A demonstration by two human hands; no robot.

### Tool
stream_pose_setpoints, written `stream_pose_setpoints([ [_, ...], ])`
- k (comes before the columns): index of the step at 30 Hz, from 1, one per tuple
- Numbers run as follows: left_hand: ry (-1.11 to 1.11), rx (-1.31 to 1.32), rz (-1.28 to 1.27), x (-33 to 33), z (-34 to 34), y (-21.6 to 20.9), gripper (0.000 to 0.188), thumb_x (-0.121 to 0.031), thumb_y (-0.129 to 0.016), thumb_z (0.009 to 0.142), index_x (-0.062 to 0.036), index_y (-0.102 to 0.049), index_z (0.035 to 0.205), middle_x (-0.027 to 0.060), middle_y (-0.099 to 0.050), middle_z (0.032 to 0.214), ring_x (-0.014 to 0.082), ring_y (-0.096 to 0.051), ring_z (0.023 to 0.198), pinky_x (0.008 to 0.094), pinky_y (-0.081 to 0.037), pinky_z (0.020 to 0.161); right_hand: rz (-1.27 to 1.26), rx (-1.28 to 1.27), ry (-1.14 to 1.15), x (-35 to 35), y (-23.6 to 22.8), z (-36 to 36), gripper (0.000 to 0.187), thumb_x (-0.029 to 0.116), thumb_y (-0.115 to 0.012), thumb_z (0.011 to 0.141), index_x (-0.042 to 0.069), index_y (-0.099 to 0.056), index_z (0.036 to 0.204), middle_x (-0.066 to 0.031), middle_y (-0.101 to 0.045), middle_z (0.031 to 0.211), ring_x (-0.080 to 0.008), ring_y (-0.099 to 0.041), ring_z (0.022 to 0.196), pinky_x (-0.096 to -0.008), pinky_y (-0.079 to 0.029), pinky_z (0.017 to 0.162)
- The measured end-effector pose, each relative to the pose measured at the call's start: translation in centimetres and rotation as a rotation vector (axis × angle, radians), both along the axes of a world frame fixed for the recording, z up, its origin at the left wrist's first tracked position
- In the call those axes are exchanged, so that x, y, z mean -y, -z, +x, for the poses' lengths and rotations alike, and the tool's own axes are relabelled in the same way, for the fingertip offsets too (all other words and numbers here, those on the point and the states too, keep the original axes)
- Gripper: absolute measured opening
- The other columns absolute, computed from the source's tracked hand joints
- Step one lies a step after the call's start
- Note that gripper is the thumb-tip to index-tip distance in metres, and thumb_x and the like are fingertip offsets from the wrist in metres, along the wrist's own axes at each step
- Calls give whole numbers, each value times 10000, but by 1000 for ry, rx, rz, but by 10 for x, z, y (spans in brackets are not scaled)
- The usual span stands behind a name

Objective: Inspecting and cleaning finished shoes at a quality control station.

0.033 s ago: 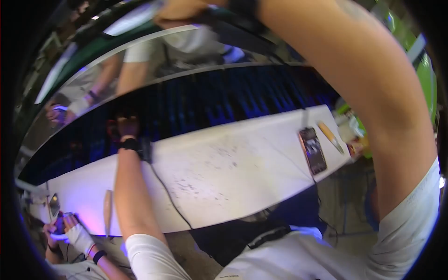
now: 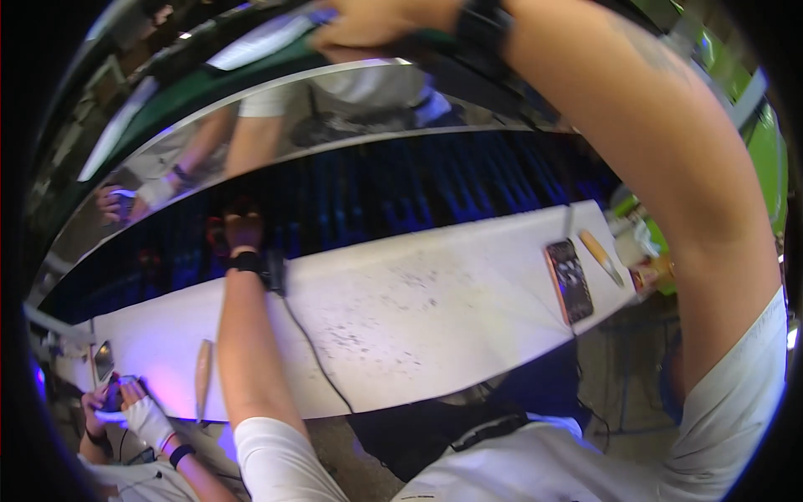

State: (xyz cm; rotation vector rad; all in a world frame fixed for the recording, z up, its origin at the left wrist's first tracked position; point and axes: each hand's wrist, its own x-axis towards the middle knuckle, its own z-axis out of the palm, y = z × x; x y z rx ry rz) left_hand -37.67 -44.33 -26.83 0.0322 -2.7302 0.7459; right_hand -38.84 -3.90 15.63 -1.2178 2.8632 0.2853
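Note:
My left hand (image 2: 242,227) reaches into a long dark recess (image 2: 393,180) behind the white table. Its fingers look curled, but the shade hides what is in them; a small red-edged dark object (image 2: 217,236) is beside them. Against my left wrist, below its dark band, is a black boxy piece (image 2: 274,272) with a black cord (image 2: 309,339) running to the table's near edge. Raised at the top, my right hand (image 2: 368,29) is closed by a dark green edge (image 2: 284,63); what it grips is unclear. A mirror-like strip (image 2: 360,105) reflects arms and a white shirt.
The white table (image 2: 468,309) carries dark specks, a phone (image 2: 569,282) and a wooden-handled blade (image 2: 600,257) at right, and a slim wooden tool (image 2: 203,376) at left. At lower left, a co-worker's gloved hand (image 2: 149,421) is beside a lit device (image 2: 113,410). Packages (image 2: 651,274) are at right.
The whole view has shifted slightly, so things sit a little further right and mostly lower. Both of my hands keep about the same places.

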Motion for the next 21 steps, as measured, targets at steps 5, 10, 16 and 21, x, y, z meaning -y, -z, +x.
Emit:
stream_pose_setpoints([
  [5,-302,-31,472,4,22,-30,305,-296,-500,990,-167,-725,1152,281,-695,1093,410,-702,1013,478,-577,875,-298,-72,27,-33,-15,22,459,365,-589,963,50,-654,1290,-133,-727,1069,-258,-687,996,-350,-503,928],
  [10,-186,-144,1914,-51,73,-124,331,-391,-556,993,-136,-622,1193,123,-681,1071,354,-693,853,526,-610,699,-319,-97,229,-30,-20,48,385,401,-609,954,42,-739,1000,-118,-746,861,-241,-731,715,-364,-581,720],
  [16,388,347,2079,-162,167,-210,296,-309,-656,959,-27,-628,1043,27,-664,865,135,-649,775,326,-574,701,-872,-440,-98,-14,-9,42,314,302,-647,877,2,-742,881,-246,-707,916,-420,-681,904,-493,-539,834],
  [21,578,652,1435,-226,234,-204,341,-127,-776,775,-26,-701,1092,108,-688,1103,232,-641,1015,336,-490,923,-1416,-206,-582,-65,15,114,178,152,-586,961,-22,-598,996,-216,-624,815,-374,-621,741,-439,-499,698],
])
